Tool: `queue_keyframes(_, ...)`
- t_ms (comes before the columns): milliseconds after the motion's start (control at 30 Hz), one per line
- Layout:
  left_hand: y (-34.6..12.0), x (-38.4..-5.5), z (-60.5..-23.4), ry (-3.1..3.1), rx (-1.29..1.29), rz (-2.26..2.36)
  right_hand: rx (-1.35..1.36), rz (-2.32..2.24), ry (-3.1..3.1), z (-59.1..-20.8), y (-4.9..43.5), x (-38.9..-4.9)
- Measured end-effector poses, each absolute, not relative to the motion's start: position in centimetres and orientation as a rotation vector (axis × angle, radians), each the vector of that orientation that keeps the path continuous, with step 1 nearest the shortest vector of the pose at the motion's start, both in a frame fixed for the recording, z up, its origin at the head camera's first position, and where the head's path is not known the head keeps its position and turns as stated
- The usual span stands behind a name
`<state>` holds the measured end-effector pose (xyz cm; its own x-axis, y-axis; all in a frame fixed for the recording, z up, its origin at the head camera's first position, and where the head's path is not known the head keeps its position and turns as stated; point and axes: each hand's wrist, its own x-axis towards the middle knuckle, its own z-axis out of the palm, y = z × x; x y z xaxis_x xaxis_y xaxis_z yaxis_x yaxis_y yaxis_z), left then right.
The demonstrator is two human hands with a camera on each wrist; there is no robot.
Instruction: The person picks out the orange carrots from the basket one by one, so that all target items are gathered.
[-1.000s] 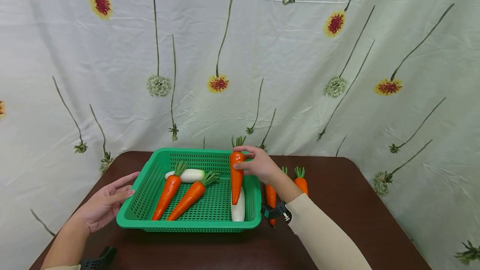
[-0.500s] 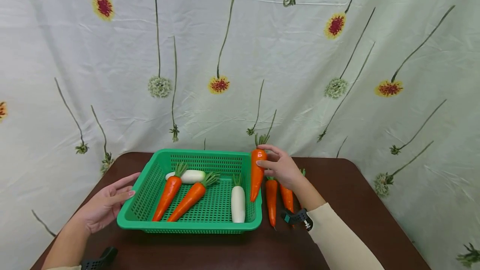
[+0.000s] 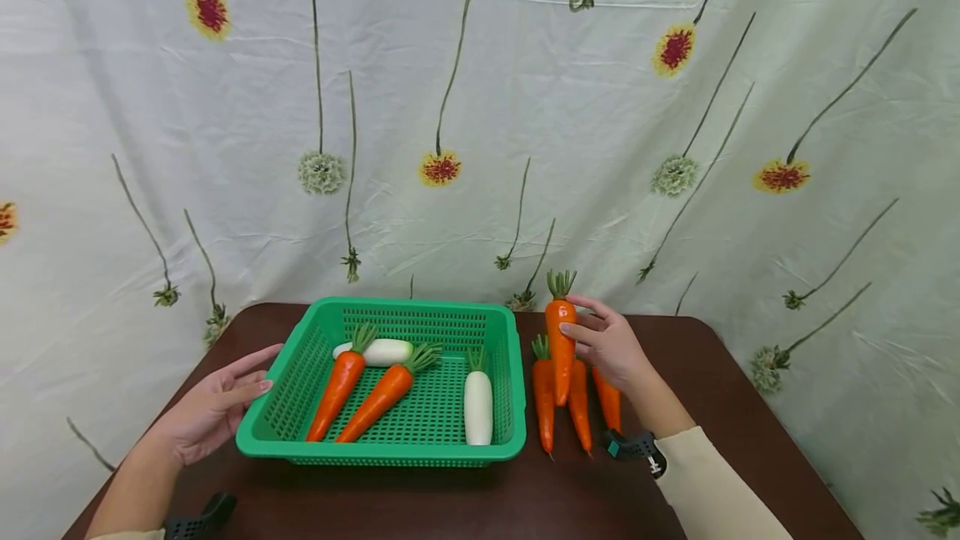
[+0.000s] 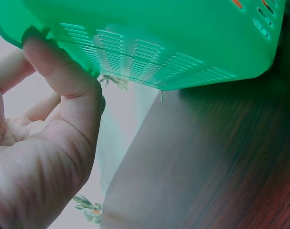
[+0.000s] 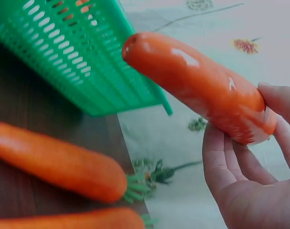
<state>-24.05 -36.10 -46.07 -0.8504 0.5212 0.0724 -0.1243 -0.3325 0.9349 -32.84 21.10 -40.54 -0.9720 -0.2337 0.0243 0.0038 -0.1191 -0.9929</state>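
My right hand (image 3: 611, 348) pinches an orange carrot (image 3: 561, 348) near its leafy top, thumb on one side and fingers on the other. The carrot hangs tip down above the table, right of the green basket (image 3: 390, 451); in the right wrist view the carrot (image 5: 197, 81) shows its whole orange body. My left hand (image 3: 213, 411) is at the basket's left side with fingers fairly straight. Close up in the left wrist view, the left thumb (image 4: 59, 67) touches the basket rim. Inside the basket lie two carrots (image 3: 382, 398) and two white radishes (image 3: 477, 408).
Three more carrots (image 3: 543, 407) lie on the dark wooden table (image 3: 420, 507) just right of the basket, partly behind the held carrot and right hand. A flower-patterned cloth (image 3: 390, 107) hangs behind the table.
My right hand has carried the carrot rightward, from over the basket's right side to above the carrots on the table. The radish beneath it is now uncovered. My left hand stays put.
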Motion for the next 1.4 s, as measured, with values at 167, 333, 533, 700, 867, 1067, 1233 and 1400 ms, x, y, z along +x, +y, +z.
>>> queue_keyframes(167,-36.0,-24.1,-46.2,1.527,0.521,2.216,-0.264,-2.227,1.998,-41.3,23.2,-32.8)
queue_keyframes(333,-36.2,-24.2,-46.3,1.55,0.508,2.215,-0.24,-2.196,2.082,-42.3,25.4,-32.8)
queue_keyframes(533,-36.1,-24.1,-46.3,1.52,0.535,2.223,-0.23,-2.199,2.108,-43.5,27.9,-32.7)
queue_keyframes(700,-36.2,-24.2,-46.4,1.509,0.542,2.224,-0.207,-2.186,2.145,-44.3,29.7,-32.6)
queue_keyframes(867,-36.2,-24.2,-46.4,1.514,0.543,2.228,-0.173,-2.141,2.213,-45.1,31.2,-32.5)
queue_keyframes(1067,-36.0,-24.0,-46.3,1.555,0.522,2.223,-0.155,-2.114,2.24,-46.2,32.8,-32.4)
queue_keyframes(1233,-35.9,-23.9,-46.1,1.588,0.497,2.22,-0.111,-2.043,2.282,-47.1,34.0,-32.5)
queue_keyframes(1400,-36.0,-23.9,-46.3,1.595,0.483,2.226,-0.059,-1.94,2.321,-47.9,35.1,-32.8)
